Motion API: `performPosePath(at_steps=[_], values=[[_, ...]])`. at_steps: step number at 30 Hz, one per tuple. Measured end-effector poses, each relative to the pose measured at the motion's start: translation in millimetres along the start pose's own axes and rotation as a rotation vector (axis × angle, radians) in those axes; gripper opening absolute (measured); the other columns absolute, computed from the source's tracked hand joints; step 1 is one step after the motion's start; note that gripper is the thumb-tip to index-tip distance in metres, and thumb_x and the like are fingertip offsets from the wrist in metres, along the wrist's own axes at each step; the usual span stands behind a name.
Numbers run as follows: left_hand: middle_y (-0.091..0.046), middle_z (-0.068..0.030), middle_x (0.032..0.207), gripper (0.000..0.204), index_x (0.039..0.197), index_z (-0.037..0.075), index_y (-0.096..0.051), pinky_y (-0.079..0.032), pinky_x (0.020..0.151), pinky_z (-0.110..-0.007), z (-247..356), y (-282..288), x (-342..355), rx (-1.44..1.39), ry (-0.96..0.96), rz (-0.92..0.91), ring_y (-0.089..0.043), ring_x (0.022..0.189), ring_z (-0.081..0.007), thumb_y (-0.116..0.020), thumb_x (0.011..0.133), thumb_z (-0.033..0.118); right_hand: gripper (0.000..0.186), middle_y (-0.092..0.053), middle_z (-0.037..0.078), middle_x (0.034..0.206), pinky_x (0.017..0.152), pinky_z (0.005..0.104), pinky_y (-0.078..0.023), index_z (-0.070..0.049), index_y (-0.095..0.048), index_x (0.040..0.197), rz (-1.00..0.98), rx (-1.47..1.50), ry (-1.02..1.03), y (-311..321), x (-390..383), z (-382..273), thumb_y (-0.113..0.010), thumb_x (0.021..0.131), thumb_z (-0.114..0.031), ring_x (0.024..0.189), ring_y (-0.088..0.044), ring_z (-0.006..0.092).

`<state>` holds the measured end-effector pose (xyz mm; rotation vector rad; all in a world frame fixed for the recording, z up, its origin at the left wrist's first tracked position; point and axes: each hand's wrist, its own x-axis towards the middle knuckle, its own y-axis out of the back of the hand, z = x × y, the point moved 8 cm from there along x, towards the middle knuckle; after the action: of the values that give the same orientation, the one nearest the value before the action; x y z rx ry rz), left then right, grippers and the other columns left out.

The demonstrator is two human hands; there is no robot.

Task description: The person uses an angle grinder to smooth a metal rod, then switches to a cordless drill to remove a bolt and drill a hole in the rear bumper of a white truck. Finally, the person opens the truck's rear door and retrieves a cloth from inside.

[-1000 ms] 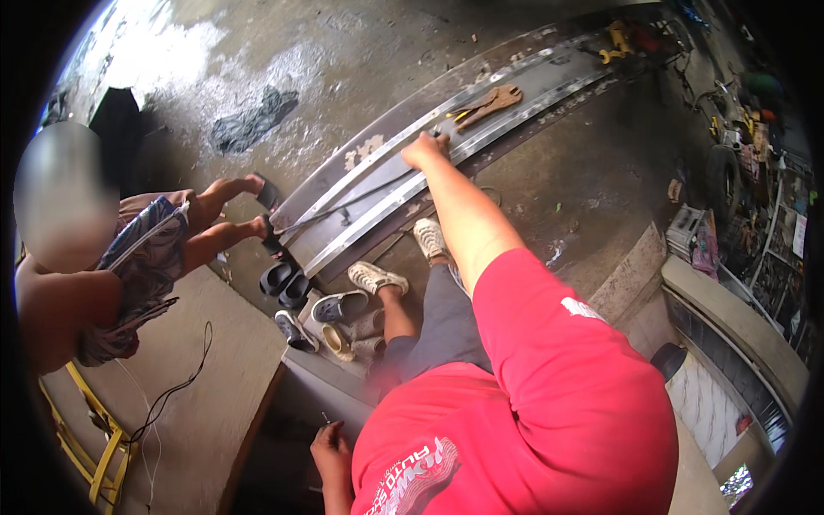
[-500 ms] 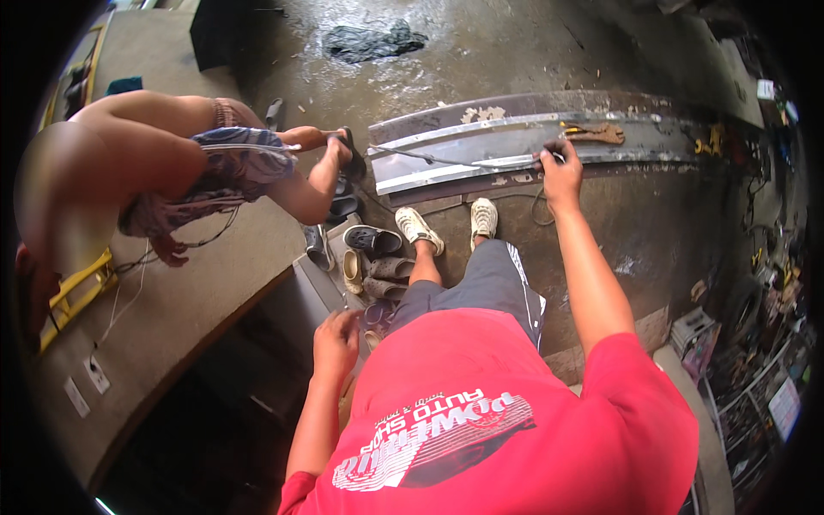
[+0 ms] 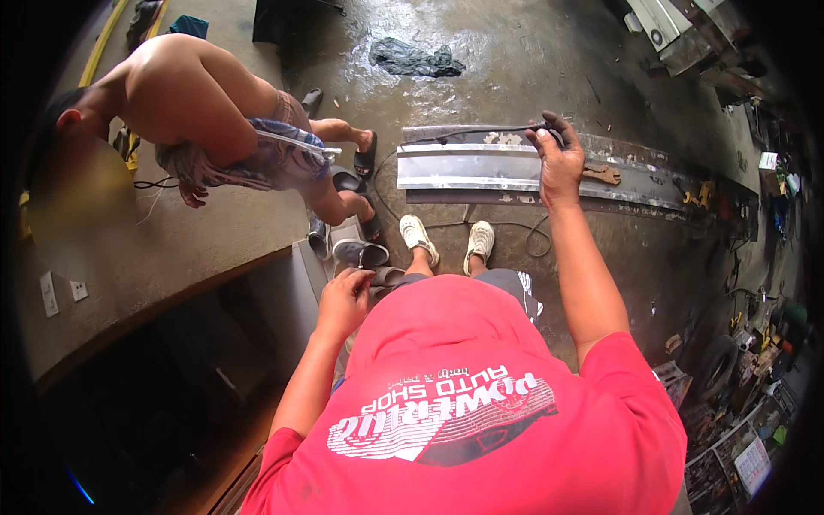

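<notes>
My right hand [image 3: 562, 167] is raised over a long metal panel [image 3: 468, 167] on the floor, fingers closed on a dark cable [image 3: 489, 130]. The cable stretches left from the fingertips above the panel, and more of it curls on the floor. Near my waist, my left hand [image 3: 343, 299] is pinched around something small and thin, too small to name. Beside my right hand, a rusty brown tool [image 3: 602, 174] lies on the panel. Part of the panel is hidden behind my right hand.
At the left, another person [image 3: 197, 103] bends over next to a raised concrete ledge [image 3: 232, 227]. Sandals and clogs [image 3: 359, 252] crowd the floor by the ledge. A dark crumpled sheet [image 3: 416, 58] lies on the wet floor ahead. Cluttered shelving [image 3: 730, 455] stands at the right.
My right hand has lifted with the cable, its fingers now pointing up. My left hand stays pinched near my waist. The view has shifted, and the other person's hand has moved off the yellow frame.
</notes>
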<state>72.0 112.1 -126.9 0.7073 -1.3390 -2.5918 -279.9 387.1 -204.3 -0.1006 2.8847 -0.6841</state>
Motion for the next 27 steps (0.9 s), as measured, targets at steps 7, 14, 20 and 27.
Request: performPosePath(at_steps=[7,14,20,27], values=[[-0.073,-0.0146,0.105,0.018,0.109,0.005,-0.074,-0.056,0.081,-0.043,12,3,-1,-0.064,-0.022,0.049,-0.071,0.094,-0.0371,-0.066,0.093,0.005,0.032,-0.070,0.014,0.117,0.102,0.0337,-0.059,0.005,-0.063,0.130,-0.237,0.132,0.180,-83,7,-82,-0.063,0.098,0.004,0.108,-0.070,0.0213],[-0.069,-0.0170,0.100,0.026,0.117,0.005,-0.072,-0.055,0.080,-0.044,93,81,66,-0.097,-0.299,0.347,-0.069,0.088,-0.0371,-0.072,0.091,0.011,0.035,-0.069,0.018,0.126,0.106,0.0351,-0.054,0.005,-0.062,0.132,-0.508,0.169,0.338,-159,-4,-167,-0.067,0.097,0.001,0.115,-0.069,0.0242],[-0.069,-0.0176,0.116,0.044,0.127,0.005,-0.069,-0.055,0.090,-0.044,201,172,126,-0.112,-0.460,0.545,-0.069,0.101,-0.0370,-0.078,0.089,0.024,0.045,-0.066,0.013,0.130,0.107,0.0342,-0.051,0.004,-0.060,0.139,-0.796,-0.005,0.331,-222,-57,-172,-0.072,0.098,-0.009,0.122,-0.064,0.0210],[-0.073,-0.0209,0.099,0.023,0.108,0.004,-0.075,-0.057,0.086,-0.045,250,181,162,-0.262,-0.566,0.393,-0.073,0.094,-0.0379,-0.075,0.090,0.018,0.054,-0.052,0.019,0.151,0.120,0.0417,-0.035,0.004,-0.060,0.140,-0.846,-0.294,0.541,-232,-66,-195,-0.072,0.092,-0.017,0.143,-0.049,0.0298]])
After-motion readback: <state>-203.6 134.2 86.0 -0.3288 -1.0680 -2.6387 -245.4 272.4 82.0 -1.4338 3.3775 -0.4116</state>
